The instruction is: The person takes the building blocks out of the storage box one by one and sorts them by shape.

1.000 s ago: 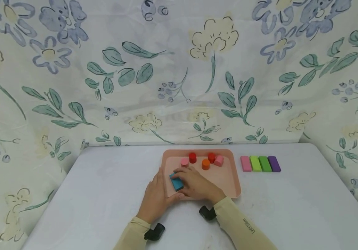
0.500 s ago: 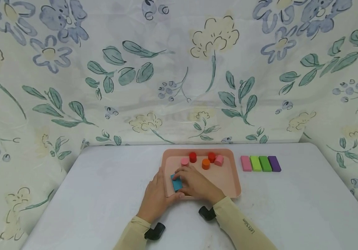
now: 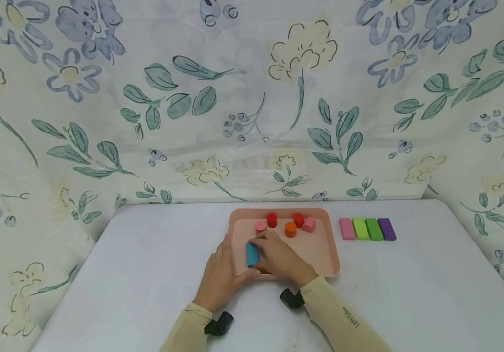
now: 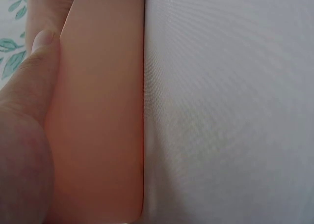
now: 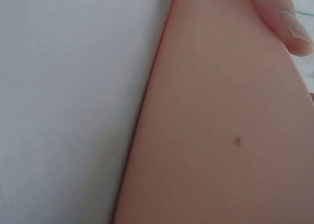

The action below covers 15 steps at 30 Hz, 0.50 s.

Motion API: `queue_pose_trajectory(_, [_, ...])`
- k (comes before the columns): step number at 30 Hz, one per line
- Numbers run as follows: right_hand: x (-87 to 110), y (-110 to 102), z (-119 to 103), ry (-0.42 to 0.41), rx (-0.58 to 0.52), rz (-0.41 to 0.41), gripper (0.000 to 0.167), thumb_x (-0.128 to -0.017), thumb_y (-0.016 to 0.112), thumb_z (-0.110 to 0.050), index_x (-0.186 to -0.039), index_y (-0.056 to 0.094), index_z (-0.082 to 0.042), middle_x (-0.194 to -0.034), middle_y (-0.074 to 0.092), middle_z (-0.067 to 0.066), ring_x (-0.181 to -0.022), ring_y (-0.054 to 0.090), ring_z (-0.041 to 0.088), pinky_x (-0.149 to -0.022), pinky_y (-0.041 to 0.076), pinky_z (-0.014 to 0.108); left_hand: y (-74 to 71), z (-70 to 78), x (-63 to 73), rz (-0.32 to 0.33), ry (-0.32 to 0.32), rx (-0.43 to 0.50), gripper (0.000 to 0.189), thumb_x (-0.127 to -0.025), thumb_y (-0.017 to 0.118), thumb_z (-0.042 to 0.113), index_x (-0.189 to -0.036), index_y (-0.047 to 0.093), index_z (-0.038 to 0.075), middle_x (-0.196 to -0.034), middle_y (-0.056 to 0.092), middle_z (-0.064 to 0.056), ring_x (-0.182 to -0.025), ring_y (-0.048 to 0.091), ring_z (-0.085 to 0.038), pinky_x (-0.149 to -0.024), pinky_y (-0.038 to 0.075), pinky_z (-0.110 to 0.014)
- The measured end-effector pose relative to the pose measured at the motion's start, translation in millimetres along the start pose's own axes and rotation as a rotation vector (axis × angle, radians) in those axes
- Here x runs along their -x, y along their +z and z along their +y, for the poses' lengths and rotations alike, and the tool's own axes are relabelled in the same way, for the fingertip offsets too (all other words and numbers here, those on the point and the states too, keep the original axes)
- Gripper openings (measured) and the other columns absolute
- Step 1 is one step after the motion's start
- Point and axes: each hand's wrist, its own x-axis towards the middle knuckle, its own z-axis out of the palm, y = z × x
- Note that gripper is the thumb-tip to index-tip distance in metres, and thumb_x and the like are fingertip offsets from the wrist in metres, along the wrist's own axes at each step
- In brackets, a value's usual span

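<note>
In the head view my right hand [image 3: 282, 258] reaches over the front of a shallow pink tray [image 3: 318, 256] and pinches a blue rectangular block [image 3: 252, 255] between thumb and fingers. The block is near the tray's front left; whether it touches the floor is hard to tell. My left hand [image 3: 219, 275] rests against the tray's front left corner, its fingers straight along the left side and its thumb at the front rim. The left wrist view has that thumb [image 4: 37, 76] touching the tray's outer wall [image 4: 98, 116]. No block shows in either wrist view.
Toward the back of the tray stand red cylinders [image 3: 271, 220], an orange cylinder [image 3: 290, 230] and a pink cylinder [image 3: 260, 227]; another pink cylinder [image 3: 309, 224] lies tipped. Right of the tray, pink, lime, green [image 3: 374, 229] and purple blocks lie in a row on the white table [image 3: 155, 259].
The blue block has shifted slightly right and turned from slanted to nearly straight, with my right fingers moving along with it. My left hand and the tray have stayed put.
</note>
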Motion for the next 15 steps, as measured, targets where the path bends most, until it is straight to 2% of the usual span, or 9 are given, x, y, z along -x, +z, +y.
queue_pose_trajectory(6, [-0.9,-0.1,1.2,0.023,0.015,0.006,0.068,-0.086,0.081,-0.036,-0.143,0.056,-0.01,-0.134,0.054,0.01,-0.119,0.049,0.022,-0.102,0.05,0.037,0.2,0.6,-1.4,-0.005,-0.015,-0.001,0.117,-0.081,0.077,0.057,-0.155,0.016,-0.01,-0.155,0.034,-0.028,-0.13,0.046,-0.046,-0.111,0.032,-0.063])
queue_pose_trajectory(15, [-0.5,-1.5,-0.3,0.052,0.015,0.017,0.068,-0.087,0.08,-0.034,-0.143,0.053,-0.008,-0.138,0.053,0.009,-0.121,0.05,0.022,-0.106,0.047,0.038,0.8,0.8,-1.2,-0.02,-0.034,-0.003,0.115,-0.082,0.077,0.056,-0.155,0.017,-0.009,-0.155,0.034,-0.028,-0.13,0.046,-0.046,-0.111,0.033,-0.061])
